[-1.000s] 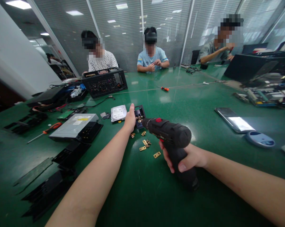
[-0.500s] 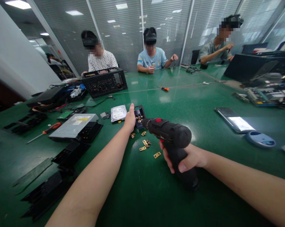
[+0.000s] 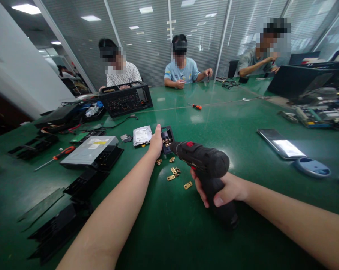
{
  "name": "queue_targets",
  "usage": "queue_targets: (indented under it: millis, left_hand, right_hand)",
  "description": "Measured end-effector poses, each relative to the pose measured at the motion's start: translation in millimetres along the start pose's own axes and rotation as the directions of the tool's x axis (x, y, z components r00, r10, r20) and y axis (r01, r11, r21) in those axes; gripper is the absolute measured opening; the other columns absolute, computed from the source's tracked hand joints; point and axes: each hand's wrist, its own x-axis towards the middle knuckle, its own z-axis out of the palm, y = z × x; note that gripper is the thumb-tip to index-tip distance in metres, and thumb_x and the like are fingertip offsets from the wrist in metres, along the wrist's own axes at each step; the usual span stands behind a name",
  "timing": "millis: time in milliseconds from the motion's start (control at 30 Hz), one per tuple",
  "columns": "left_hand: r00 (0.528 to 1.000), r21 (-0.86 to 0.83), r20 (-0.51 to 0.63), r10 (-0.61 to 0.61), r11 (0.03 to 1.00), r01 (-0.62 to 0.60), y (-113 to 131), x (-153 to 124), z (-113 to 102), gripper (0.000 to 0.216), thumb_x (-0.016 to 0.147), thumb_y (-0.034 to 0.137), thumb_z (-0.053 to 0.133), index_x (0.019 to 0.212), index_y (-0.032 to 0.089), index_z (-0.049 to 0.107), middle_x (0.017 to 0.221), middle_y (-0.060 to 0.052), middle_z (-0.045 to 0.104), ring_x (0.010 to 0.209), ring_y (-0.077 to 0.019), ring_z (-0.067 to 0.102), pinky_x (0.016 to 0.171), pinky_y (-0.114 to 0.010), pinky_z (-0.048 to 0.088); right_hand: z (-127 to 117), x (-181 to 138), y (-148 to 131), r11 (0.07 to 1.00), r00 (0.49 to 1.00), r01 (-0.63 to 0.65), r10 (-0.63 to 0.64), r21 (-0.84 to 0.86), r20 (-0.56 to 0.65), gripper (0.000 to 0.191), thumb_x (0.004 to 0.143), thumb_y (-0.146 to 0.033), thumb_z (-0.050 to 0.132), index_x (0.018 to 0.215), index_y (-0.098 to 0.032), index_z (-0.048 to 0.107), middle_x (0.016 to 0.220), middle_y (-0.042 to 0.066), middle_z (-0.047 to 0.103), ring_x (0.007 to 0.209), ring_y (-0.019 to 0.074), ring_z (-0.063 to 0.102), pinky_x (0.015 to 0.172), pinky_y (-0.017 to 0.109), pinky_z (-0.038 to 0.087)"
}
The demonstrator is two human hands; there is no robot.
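One cordless drill, one small black box, and five loose brass bits on the green table – one of the five is a tight little cluster whose pieces I cannot count.

The right hand is clenched round the drill's handle, fingers wrapped fully about it. The drill sits at the middle of the table, just right of the brass bits. Its long axis runs from near right to far left, the nose pointing far-left into the open face of the black box, where more brass shows. The handle drops toward the near edge.

The left hand rests against the box's left side, thumb straight up along its edge – the other fingers are hidden behind the hand, so I cannot tell whether they clasp it.

To the left lie one hard drive, one grey optical drive and one red-handled screwdriver. A second, orange screwdriver lies farther off. One phone lies at the right. Three people sit along the far side.
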Motion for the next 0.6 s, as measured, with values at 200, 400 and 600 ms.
queue_targets:
  millis: [200,400,600]
  left_hand:
    - [0.999,-0.008,-0.01,-0.045,0.999,0.045,-10,10,-5,0.085,0.096,0.113,0.062,0.093,0.03,0.076,0.079,-0.008,0.082,0.096,-0.0368,0.091,0.097,-0.047,0.073]
    - [0.999,-0.01,0.024,-0.031,0.999,0.031,-13,11,-6,0.087,0.094,0.116,0.059,0.088,0.03,0.072,0.075,-0.008,0.079,0.093,-0.0362,0.09,0.095,-0.047,0.073]
    - [0.999,-0.008,0.033,-0.034,0.999,0.035,-11,10,-5,0.086,0.093,0.116,0.06,0.087,0.03,0.07,0.076,-0.008,0.079,0.093,-0.0346,0.089,0.095,-0.046,0.073]
  right_hand:
    - [0,0,0,1.0,1.0,-0.006,0.006,-0.005,-0.003,0.089,0.073,-0.035,0.121,0.141,-0.024,0.065,0.099,-0.001,0.088,0.079,0.0222,0.088,0.072,0.031,0.068]
    - [0,0,0,1.0,1.0,-0.002,0.002,-0.008,-0.003,0.088,0.074,-0.035,0.121,0.141,-0.024,0.065,0.1,-0.001,0.087,0.079,0.022,0.087,0.072,0.031,0.069]
    - [0,1,0,1.0,1.0,-0.001,0.0,-0.029,-0.007,0.087,0.074,-0.039,0.12,0.14,-0.025,0.065,0.098,-0.002,0.088,0.075,0.021,0.085,0.07,0.03,0.066]
